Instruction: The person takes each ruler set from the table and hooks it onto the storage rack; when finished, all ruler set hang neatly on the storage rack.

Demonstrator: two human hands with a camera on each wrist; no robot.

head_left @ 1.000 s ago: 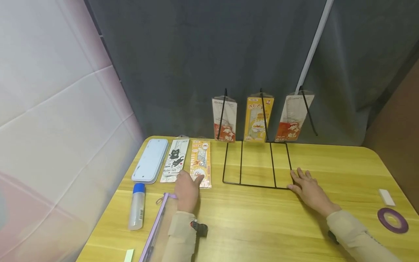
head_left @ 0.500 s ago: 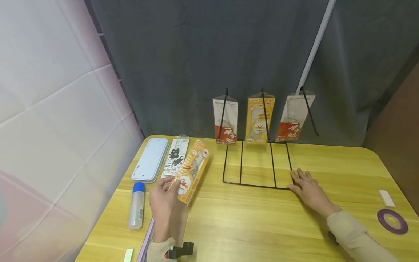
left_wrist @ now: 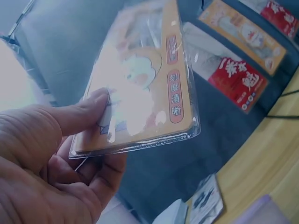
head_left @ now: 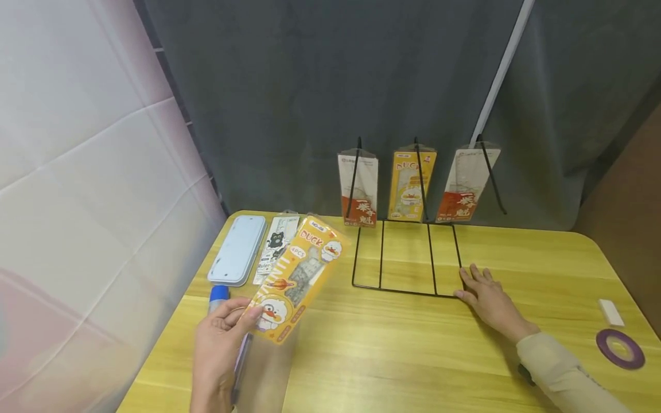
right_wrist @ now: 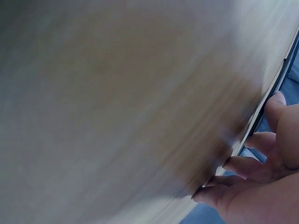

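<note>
My left hand (head_left: 219, 344) pinches the lower corner of a yellow duck ruler set pack (head_left: 294, 281), thumb on the printed front and fingers behind. The pack tilts to the right above the table; in the left wrist view its clear sleeve (left_wrist: 140, 93) catches a bright glare. My right hand (head_left: 488, 298) rests on the table with its fingertips at the right front corner of a black wire rack (head_left: 408, 293). On the rack's hooks hang two white-and-red packs, one left (head_left: 357, 192) and one right (head_left: 459, 205), with another yellow duck pack (head_left: 397, 201) between them.
At the back left lie a cat ruler set pack (head_left: 268, 252), partly covered, and a pale blue case (head_left: 237, 246). A blue-capped bottle (head_left: 219, 293) is mostly behind my left hand. On the right are a white block (head_left: 611, 312) and purple tape (head_left: 601, 344). A grey curtain (head_left: 284, 115) hangs behind.
My left hand has picked the yellow duck pack up off the table and brought it left and nearer to me, tilted. My right hand stays at the rack's corner.
</note>
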